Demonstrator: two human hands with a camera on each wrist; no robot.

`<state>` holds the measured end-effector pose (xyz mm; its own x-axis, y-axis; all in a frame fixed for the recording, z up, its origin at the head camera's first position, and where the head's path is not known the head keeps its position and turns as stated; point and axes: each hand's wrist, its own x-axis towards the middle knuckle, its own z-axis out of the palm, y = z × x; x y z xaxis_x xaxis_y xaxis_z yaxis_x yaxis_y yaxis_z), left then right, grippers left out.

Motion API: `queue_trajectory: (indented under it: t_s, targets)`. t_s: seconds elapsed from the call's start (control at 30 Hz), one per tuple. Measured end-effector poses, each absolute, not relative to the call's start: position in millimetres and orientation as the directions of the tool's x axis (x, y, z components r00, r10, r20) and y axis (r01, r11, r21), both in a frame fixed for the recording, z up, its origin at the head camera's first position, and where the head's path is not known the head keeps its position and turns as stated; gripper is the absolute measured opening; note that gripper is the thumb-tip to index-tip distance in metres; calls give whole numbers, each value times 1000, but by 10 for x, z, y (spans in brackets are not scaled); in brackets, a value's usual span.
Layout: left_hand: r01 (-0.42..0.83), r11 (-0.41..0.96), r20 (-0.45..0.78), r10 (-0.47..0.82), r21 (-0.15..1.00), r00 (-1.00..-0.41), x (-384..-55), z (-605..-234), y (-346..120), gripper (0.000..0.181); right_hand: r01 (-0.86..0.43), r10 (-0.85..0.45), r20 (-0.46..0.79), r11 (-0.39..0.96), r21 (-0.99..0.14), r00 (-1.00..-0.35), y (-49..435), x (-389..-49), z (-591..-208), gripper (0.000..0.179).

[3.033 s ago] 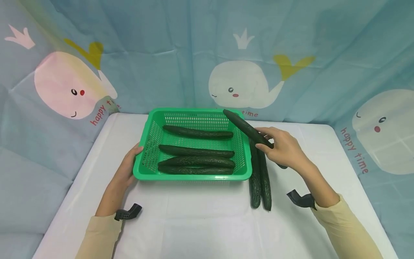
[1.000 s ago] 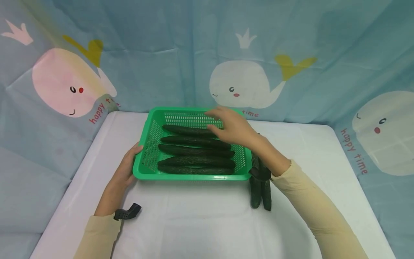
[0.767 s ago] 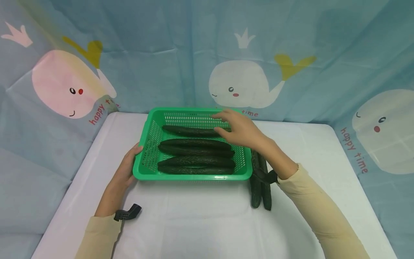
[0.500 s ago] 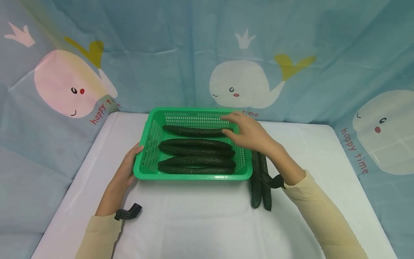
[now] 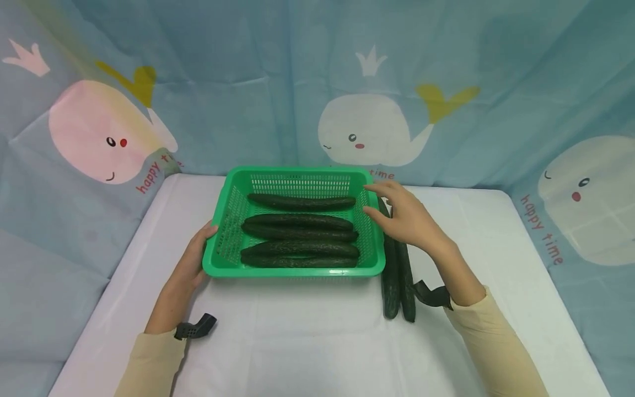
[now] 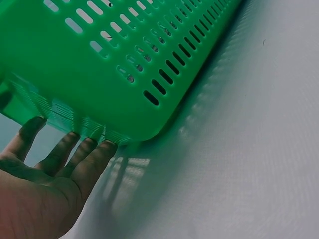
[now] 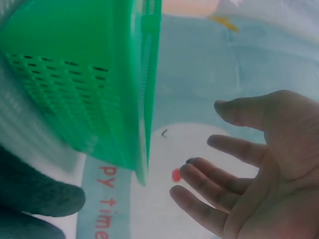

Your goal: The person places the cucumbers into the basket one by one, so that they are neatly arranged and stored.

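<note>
My left hand (image 5: 192, 255) holds the left rim of a green plastic basket (image 5: 292, 272), thumb over the edge. In the left wrist view its fingertips (image 6: 84, 144) press on the outer wall of the basket. Several dark green cucumbers lie crosswise inside: one cucumber (image 5: 300, 203) alone near the back wall, the others grouped in the middle and front. My right hand (image 5: 409, 218) hovers by the basket's right rim, fingers spread and nothing in them. Below it, two more cucumbers (image 5: 391, 284) lie side by side against the basket's right side, their far ends partly hidden by the hand.
A white cloth (image 5: 297, 336) covers the table under the basket. Behind and at both sides hangs a blue curtain (image 5: 223, 121) with whale prints, close to the basket's back rim. Each wrist wears a black camera mount (image 5: 195, 326).
My right hand laid its cucumber in the basket and let go; the cucumber then rolled forward against the one in front. The hand has drawn back right, past the rim. My left hand stays put.
</note>
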<state>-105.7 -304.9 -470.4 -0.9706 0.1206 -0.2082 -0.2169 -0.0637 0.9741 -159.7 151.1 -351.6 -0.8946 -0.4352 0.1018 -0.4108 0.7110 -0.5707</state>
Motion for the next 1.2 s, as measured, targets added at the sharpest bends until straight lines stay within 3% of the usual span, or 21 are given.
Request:
queue_trajectory:
  t_s: [0.4,1.2]
  targets:
    - [-223,-63,-212,140,973,-967,-1037,-4695,-3063,76,-281,-288,94,724,-630,-953,1837,-1389,-3737,52]
    - [-217,-63,-209,114,974,-971,-1053,-4718,-3052,78,-137,-211,-25,713,-688,-977,2256,-1152,-4254,61]
